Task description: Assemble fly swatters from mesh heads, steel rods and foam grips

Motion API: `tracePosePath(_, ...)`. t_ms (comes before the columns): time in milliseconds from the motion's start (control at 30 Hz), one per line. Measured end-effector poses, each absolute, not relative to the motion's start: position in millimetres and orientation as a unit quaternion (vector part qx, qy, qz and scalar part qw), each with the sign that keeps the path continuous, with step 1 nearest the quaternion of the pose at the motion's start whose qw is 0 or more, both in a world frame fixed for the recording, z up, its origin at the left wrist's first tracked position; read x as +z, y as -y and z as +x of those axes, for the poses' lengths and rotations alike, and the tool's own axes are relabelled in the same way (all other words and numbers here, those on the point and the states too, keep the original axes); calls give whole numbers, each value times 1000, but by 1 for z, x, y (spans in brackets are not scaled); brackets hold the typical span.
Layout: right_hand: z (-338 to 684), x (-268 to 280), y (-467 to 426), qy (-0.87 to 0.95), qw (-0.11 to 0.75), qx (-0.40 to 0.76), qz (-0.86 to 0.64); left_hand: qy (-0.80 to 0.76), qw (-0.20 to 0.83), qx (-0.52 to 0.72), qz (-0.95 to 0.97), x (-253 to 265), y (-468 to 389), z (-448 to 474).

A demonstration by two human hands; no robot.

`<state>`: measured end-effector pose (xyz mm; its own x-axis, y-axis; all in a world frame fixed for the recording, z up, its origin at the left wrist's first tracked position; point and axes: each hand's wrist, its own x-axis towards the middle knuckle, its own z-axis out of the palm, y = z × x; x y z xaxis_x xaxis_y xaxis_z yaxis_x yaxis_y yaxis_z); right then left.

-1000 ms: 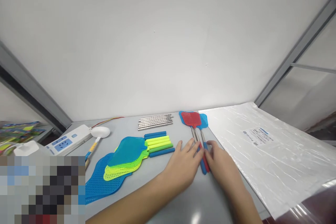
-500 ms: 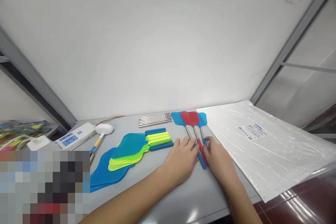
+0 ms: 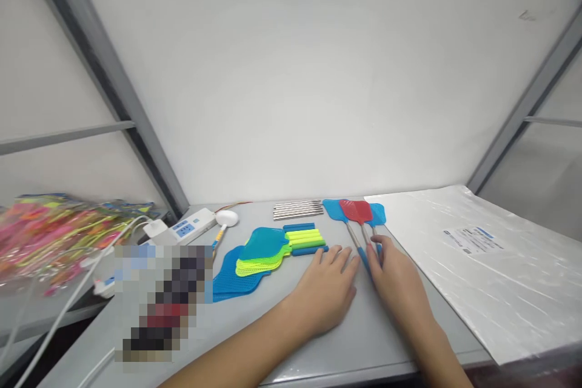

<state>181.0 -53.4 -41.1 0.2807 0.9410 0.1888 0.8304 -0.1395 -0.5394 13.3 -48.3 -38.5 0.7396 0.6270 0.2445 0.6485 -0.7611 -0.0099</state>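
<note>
Three fly swatters lie side by side with their heads away from me: a left blue fly swatter (image 3: 335, 210), a red fly swatter (image 3: 356, 211) in the middle and a right blue fly swatter (image 3: 378, 214). My right hand (image 3: 398, 276) is closed around their lower handles, which it largely hides. Left of it, my left hand (image 3: 330, 285) rests on the table with fingers spread, holding nothing. Just beyond its fingertips are blue, yellow and green handle tubes (image 3: 305, 237). Blue and yellow swatter heads (image 3: 261, 245) lie fanned in a pile further left.
Thin metal rods (image 3: 297, 210) are lined up by the wall. A white wrapped sheet (image 3: 450, 279) covers the table's right side. On the left are a power strip (image 3: 188, 227), a white round-headed item (image 3: 226, 218), cables and bagged colourful goods (image 3: 68, 236). One patch is pixelated.
The view has turned left, so the table's things appear further right. My left hand has come off the swatter handles onto the table. My right hand has moved over the handles.
</note>
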Motion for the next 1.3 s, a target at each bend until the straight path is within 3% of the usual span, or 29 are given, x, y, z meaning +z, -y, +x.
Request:
tracePosePath(100,149,-22,46,674,259,94,-686,371,53,-108,-921,-36,61,-14)
tracePosePath(233,107,-6,17,796,160,68,-580,424,58,-124,-895,-38,75,-41)
tracePosePath(467,67,-19,-41,853,82,107,-504,460,45,-165,-872,-45,80,-54)
tracePosePath(800,71,-26,-58,858,61,110,-499,521,42,-228,-821,-35,68,-79)
tracePosePath(1033,90,-25,-105,866,46,48,-496,593,103,-158,-783,-33,38,-100)
tracePosePath(1300,95,-43,-129,891,42,-28,-451,587,84,-146,-792,-33,27,-106)
